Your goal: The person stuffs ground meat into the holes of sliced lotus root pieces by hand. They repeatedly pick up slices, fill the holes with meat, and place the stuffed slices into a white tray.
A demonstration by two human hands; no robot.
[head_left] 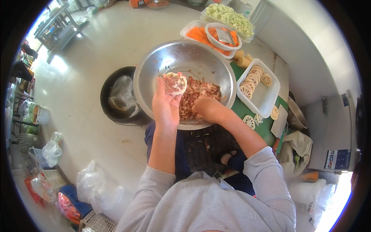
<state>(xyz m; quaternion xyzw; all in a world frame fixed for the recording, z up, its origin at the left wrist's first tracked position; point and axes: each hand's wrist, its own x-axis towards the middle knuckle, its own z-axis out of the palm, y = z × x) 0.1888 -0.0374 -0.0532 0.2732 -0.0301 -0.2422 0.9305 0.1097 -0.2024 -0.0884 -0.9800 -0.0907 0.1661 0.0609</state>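
Note:
My left hand [166, 105] holds up a pale lotus root slice [175, 84] spread with minced meat, above the left part of a wide stainless steel bowl [162, 55]. A heap of minced meat mixture [189, 100] lies in the bowl. My right hand [208, 109] reaches into the near right side of that heap, its fingers curled and their tips hidden; whether they grip any meat I cannot tell. Right of the bowl, a white plastic tray [265, 100] contains a row of lotus root slices [252, 79], with one slice lying apart from the row.
A cleaver [278, 123] and loose lotus slices [249, 121] lie on a green cutting board [239, 111]. Shredded carrot [194, 33], a grater [224, 36] and chopped cabbage [229, 17] sit in containers behind. Left of the bowl stands a black bucket [105, 98] holding a plastic bag.

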